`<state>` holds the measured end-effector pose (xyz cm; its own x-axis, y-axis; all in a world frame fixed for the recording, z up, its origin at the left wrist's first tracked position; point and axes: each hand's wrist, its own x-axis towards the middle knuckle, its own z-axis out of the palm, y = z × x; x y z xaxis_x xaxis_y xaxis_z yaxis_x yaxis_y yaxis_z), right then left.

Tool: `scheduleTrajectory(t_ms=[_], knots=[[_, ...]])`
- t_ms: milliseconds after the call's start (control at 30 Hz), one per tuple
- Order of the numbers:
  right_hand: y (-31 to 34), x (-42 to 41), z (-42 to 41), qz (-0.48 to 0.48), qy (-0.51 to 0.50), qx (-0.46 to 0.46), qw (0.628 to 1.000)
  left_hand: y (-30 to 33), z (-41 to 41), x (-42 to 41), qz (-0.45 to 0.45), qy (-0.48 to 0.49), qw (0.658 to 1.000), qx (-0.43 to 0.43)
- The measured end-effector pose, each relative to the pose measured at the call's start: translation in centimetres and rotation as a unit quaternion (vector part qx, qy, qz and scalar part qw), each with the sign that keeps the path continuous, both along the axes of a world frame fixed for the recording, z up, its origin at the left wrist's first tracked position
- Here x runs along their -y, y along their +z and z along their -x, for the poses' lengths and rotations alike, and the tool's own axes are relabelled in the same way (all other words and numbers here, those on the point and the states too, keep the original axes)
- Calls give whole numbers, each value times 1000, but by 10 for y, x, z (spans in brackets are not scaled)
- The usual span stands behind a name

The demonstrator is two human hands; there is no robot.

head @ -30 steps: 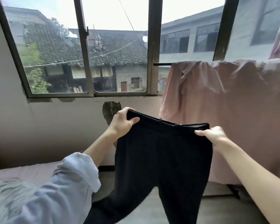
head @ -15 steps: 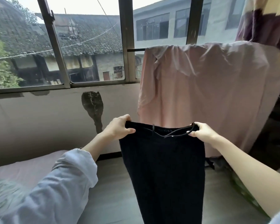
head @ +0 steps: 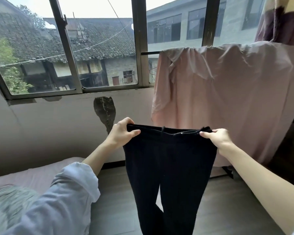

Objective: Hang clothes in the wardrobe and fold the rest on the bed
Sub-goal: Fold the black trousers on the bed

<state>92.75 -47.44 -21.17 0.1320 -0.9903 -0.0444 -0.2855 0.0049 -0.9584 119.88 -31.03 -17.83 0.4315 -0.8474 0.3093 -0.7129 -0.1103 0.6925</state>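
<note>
A: What are you holding up right now?

B: You're holding a pair of dark trousers by the waistband, stretched out in front of you, just below the centre of the view.

A: How are your hands gripping them?

B: Your left hand is pinching the waistband corner at 9 o'clock from the trousers' middle, thumb lying across the front and fingers curled behind. Your right hand is pinching the other corner at 3 o'clock, fingers curled over the top edge. A thin drawstring is lying loose along the waistband between your 2 hands.

A: And how are the trousers hanging?

B: The 2 legs are dropping straight down toward 6 o'clock, running out of the bottom of the view above the grey floor.

A: What else is showing around you?

B: A pink sheet is draping over a rail at 2 o'clock, just behind the trousers. The window is filling 11 to 12 o'clock. The bed with its pink cover is sitting at 8 o'clock, beside your rolled pale-blue sleeve.
</note>
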Motion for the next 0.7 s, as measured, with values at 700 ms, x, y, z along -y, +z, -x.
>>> scheduleTrajectory(t_ms=[700], knots=[[-13,-31,-50,-61,218,-135,965,-40,-50,-50,-220,109,898,-366]])
